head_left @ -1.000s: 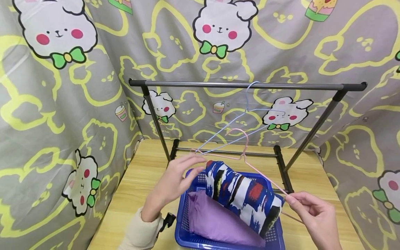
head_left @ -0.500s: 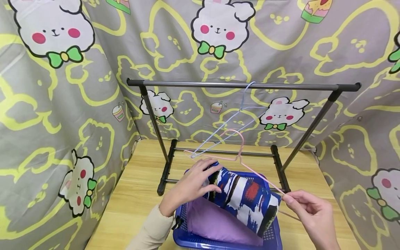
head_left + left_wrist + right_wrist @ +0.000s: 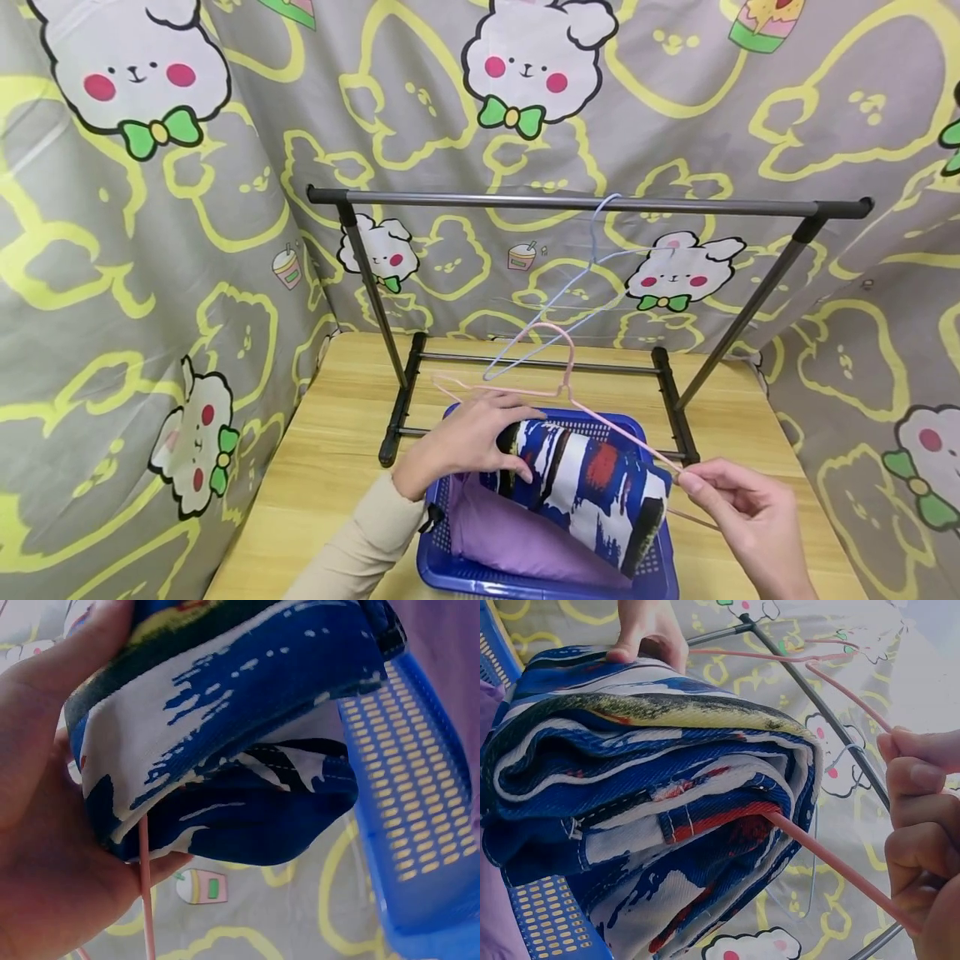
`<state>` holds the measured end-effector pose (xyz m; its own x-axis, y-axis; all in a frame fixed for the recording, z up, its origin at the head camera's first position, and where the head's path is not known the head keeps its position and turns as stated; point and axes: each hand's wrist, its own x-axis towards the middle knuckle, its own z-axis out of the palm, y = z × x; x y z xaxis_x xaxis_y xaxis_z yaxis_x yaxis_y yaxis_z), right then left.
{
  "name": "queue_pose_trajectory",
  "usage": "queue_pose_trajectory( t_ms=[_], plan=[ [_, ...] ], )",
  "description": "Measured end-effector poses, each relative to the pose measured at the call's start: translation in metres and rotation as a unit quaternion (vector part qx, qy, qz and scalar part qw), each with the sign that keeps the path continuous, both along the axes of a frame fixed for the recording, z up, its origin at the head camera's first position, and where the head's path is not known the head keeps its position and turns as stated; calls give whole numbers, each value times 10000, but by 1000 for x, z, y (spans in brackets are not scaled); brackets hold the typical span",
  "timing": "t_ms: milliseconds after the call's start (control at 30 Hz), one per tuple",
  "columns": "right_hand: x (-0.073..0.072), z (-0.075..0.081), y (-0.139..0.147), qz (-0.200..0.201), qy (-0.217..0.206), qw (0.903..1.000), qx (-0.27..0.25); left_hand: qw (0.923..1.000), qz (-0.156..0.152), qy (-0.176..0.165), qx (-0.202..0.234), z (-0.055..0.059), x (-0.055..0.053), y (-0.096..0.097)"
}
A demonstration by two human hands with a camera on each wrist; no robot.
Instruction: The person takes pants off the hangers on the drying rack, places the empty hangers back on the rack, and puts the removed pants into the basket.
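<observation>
A folded garment (image 3: 592, 483) with blue, white, red and black brushstroke print lies over the lower bar of a pink hanger (image 3: 567, 388). My left hand (image 3: 480, 437) holds the garment's left end, thumb on the near side. In the left wrist view the pink bar runs into the folds beside the palm. At the hanger's right corner, my right hand (image 3: 750, 508) pinches the pink wire with thumb and fingers. The right wrist view shows the garment's layered edge (image 3: 645, 765), with the bar entering between layers.
Beneath the garment stands a blue perforated basket (image 3: 429, 554) holding a purple cloth (image 3: 517, 533). Behind it is a dark metal rack (image 3: 480, 200), with a light blue hanger (image 3: 592, 265) hooked on its rail. Patterned curtains enclose the wooden table (image 3: 300, 467).
My left hand has come in from the left and now grips the garment's left end. The pink hanger's hook has shifted slightly left and down. The blue hanger has swung.
</observation>
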<state>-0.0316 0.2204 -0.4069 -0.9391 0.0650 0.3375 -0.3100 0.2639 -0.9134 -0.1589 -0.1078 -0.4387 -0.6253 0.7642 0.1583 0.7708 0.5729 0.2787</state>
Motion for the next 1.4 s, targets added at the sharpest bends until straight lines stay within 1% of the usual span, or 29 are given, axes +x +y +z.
queue_pose_trajectory(
  t_ms=[67, 167, 300, 367, 467, 567, 667, 733, 833, 900, 1067, 1233, 1333, 1400],
  plan=[
    [0, -1, 1, -55, -9, 10000, 83, 9999, 21, -46, 95, -3, 2, 2],
    [0, -4, 1, -131, 20, 9997, 189, 9995, 152, -59, 256, -6, 6, 3],
    [-1, -8, 1, -119, 118, 9998, 105, 9976, 274, 10, 629, -9, 13, 4],
    [-2, -8, 1, -144, 197, 9995, 217, 9958, 312, 35, 859, -11, 17, 5],
    [-4, -7, -1, -183, 416, 9972, 594, 9913, 385, 70, 1259, -16, 22, 5],
    [-6, -7, -4, -94, 700, 9933, 910, 9848, 418, 132, 1682, -24, 26, 5],
    [-7, -7, -7, 8, 892, 9905, 1048, 9778, 380, 331, 2032, -32, 30, 5],
    [-7, -7, -9, -7, 978, 9887, 1134, 9741, 347, 465, 2186, -36, 31, 5],
    [-7, -7, -10, 13, 1204, 9848, 1248, 9710, 310, 653, 2279, -39, 33, 4],
    [-8, -8, -10, 65, 1425, 9812, 1303, 9706, 298, 721, 2279, -39, 34, 4],
    [-12, -10, -12, 218, 1902, 9707, 1455, 9697, 256, 857, 2272, -35, 38, 0],
    [-14, -10, -18, 427, 2175, 9618, 1605, 9676, 232, 1045, 2287, -31, 41, -1],
    [-16, -8, -22, 451, 2364, 9576, 1585, 9667, 249, 1156, 2269, -30, 44, -1],
    [-16, -5, -25, 397, 2531, 9529, 1621, 9664, 265, 1214, 2251, -29, 45, -2]
  ],
)
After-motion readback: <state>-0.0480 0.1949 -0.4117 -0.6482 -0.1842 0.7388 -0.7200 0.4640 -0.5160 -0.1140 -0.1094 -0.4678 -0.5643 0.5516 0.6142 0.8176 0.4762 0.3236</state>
